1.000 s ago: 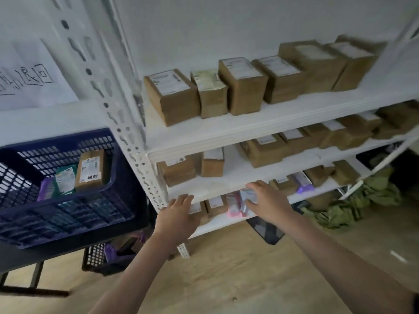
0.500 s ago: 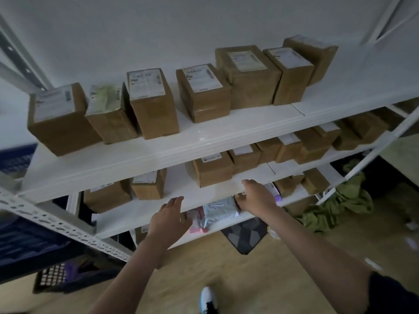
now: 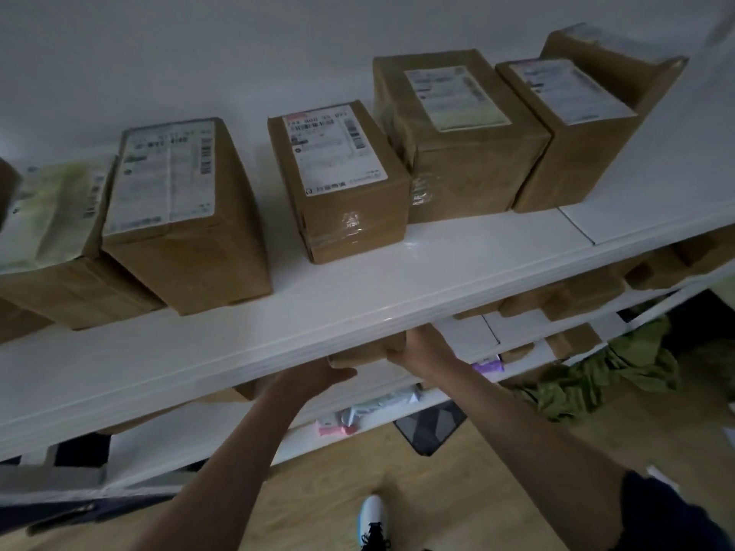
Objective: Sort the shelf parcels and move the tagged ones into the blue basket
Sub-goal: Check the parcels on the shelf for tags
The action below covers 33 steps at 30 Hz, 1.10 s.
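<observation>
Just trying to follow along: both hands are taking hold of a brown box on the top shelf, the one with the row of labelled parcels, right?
Not quite. The head view shows the left hand and right hand holding a brown box on the shelf below, tucked under the top shelf. The labelled parcels on top are untouched.

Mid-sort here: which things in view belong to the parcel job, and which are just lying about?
Job:
- brown parcel on the second shelf, left hand and right hand on its two sides
- labelled boxes on the top shelf, e.g. the taped box
- soft pink and white packets on a lower shelf

Lying about:
- green cloth on the floor
- dark patterned mat
</observation>
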{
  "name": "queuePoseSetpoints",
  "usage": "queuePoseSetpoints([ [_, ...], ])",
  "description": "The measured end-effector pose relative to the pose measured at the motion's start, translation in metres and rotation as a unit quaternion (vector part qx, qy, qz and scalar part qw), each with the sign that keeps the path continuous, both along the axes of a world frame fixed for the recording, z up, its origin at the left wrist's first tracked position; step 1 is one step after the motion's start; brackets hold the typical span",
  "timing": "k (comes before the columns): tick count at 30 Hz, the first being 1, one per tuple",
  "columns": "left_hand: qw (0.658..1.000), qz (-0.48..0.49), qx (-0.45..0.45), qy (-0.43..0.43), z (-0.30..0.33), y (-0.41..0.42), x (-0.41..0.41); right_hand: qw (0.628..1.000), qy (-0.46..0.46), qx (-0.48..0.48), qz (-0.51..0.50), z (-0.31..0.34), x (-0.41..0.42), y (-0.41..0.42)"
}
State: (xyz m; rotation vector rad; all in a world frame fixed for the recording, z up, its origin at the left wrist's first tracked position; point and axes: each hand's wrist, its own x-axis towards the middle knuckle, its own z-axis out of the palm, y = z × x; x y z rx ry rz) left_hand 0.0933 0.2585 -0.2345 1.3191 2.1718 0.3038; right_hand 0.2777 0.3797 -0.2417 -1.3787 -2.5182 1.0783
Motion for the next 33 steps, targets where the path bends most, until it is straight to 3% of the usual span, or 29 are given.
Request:
queuePoseSetpoints([
  [10,0.996,0.058,0.07,0.02,-0.016,-0.041,0.038,0.997,-0.05,-0.018,0.06,-0.002,0.024,-0.019],
  [17,0.993,0.08,0.081,0.024,-0.004,-0.111,0.097,0.993,-0.016,0.01,0.115,0.004,0.08,-0.077],
  [23,0.976,0.054,0.159,0.138,0.03,-0.159,0.137,0.981,0.026,0.104,0.16,0.041,0.131,-0.113],
  [27,0.954,0.052,0.196,0.219,0.059,-0.184,0.165,0.959,0.007,0.213,0.186,0.078,0.163,-0.133],
  [33,0.945,0.063,0.21,0.242,0.067,-0.208,0.19,0.937,-0.024,0.284,0.201,0.089,0.184,-0.156],
])
